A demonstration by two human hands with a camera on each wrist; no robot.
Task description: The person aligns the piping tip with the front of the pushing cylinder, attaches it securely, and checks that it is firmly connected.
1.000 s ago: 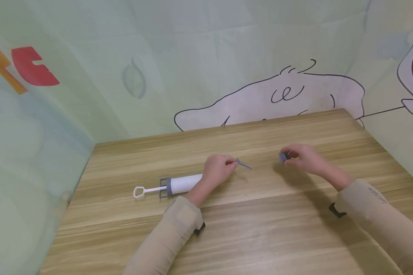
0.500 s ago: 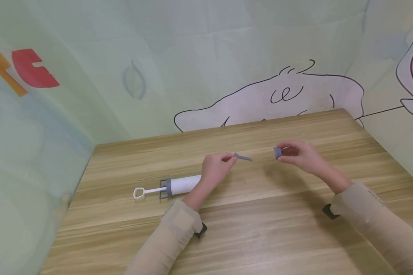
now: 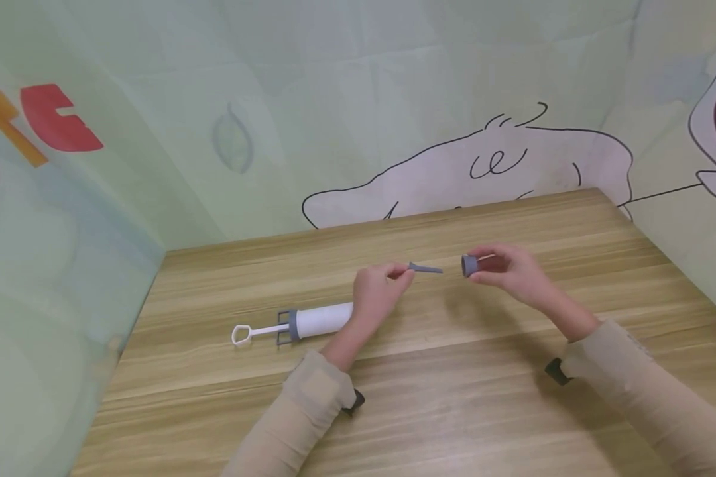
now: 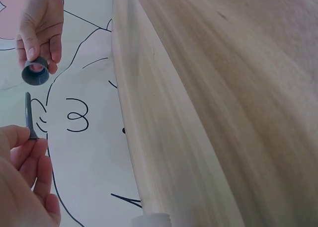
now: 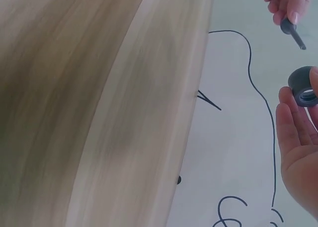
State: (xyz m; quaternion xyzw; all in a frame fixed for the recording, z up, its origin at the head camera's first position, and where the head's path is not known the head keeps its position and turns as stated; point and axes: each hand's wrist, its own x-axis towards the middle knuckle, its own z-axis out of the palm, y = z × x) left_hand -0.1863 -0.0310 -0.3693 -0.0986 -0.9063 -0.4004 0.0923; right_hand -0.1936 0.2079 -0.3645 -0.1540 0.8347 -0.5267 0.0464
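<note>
Between thumb and fingertips my left hand [image 3: 374, 295] pinches the wide end of a slim grey nozzle [image 3: 426, 269], its narrow tip aimed right. Facing it, my right hand [image 3: 516, 273] holds a short grey ring cap [image 3: 469, 265] by its sides. A small gap separates the nozzle tip from the cap. In the left wrist view the cap [image 4: 30, 80] shows its hollow opening; the right wrist view reveals thread-like ridges inside the cap [image 5: 299, 83]. Behind my left forearm lies a white tube [image 3: 322, 320] with a grey collar and a looped plunger handle [image 3: 241, 334]; its right end is hidden.
Both hands are above a wood-grain table [image 3: 429, 404]. A printed cloth backdrop [image 3: 334, 119] rises behind the table's far edge and along its left side. Dark wrist mounts [image 3: 557, 371] stick out beneath the sleeves.
My right hand has moved left with the ring cap, turning its opening toward the nozzle. The nozzle in my left hand has risen from a downward slant to nearly level. The white tube stays put.
</note>
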